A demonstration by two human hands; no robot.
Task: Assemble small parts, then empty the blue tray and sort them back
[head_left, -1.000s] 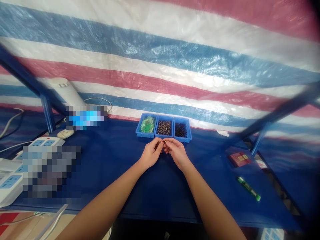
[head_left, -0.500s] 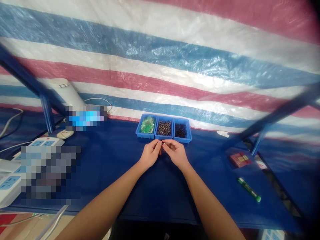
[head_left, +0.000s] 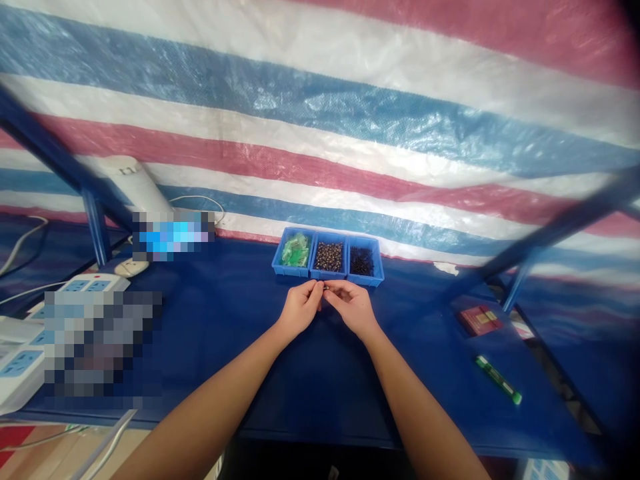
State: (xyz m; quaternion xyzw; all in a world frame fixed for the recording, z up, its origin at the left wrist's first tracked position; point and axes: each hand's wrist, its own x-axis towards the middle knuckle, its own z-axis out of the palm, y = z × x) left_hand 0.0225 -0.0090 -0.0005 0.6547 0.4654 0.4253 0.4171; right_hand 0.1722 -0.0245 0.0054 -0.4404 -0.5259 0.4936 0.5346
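Note:
My left hand [head_left: 301, 307] and my right hand [head_left: 353, 307] meet fingertip to fingertip in front of three joined blue bins. Both are closed in a pinch around a tiny dark and shiny piece [head_left: 326, 287], mostly hidden by the fingers and too small to name. Just behind my hands, the middle bin [head_left: 329, 275] holds many small brass-and-dark metal parts [head_left: 329, 256]. Clear and green plastic pieces [head_left: 296, 251] fill the left bin [head_left: 291, 271]. Thin black parts [head_left: 361, 261] lie in the right bin [head_left: 365, 280].
A white power strip [head_left: 25, 363] with cables and a blurred-out dark object [head_left: 107, 347] occupy the left of the blue table [head_left: 320, 407]. On the right lie a red box [head_left: 481, 320] and a green tube-like item [head_left: 499, 380]. Blue frame bars [head_left: 95, 223] flank a striped sheet [head_left: 320, 160].
Both hands stay in nearly the same place. The small piece between the fingertips shows at a slightly different angle.

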